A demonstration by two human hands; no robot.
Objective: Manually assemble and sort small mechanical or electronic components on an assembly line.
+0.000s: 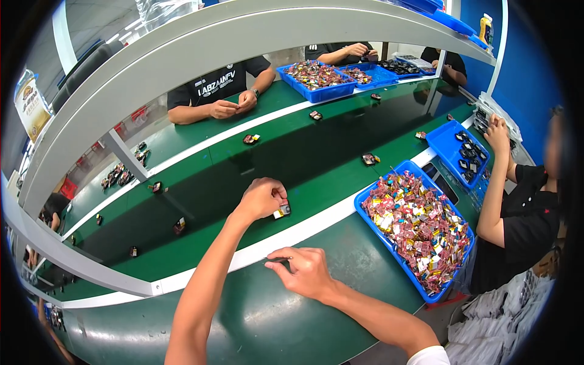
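Observation:
My left hand (263, 198) reaches out over the green conveyor belt, its fingers bent down onto a small black part with a yellow-and-white tag (281, 210). The part is at the belt's surface, partly hidden by the fingers. Closer to me, above the near edge of the work table, my right hand (306, 272) is closed in a pinch. A thin, dark, small piece (277, 260) shows between its thumb and forefinger, too small to name. To the right of my hands stands a blue tray (426, 297) heaped with small pink, white and yellow tagged packets (417, 225).
Similar tagged black parts (370, 159) lie spaced along the belt (331, 185). A smaller blue tray (447, 131) holds black parts beside a co-worker (517, 201) at right. Other people sit across the belt near more blue trays (328, 93). A grey frame (243, 33) arches overhead.

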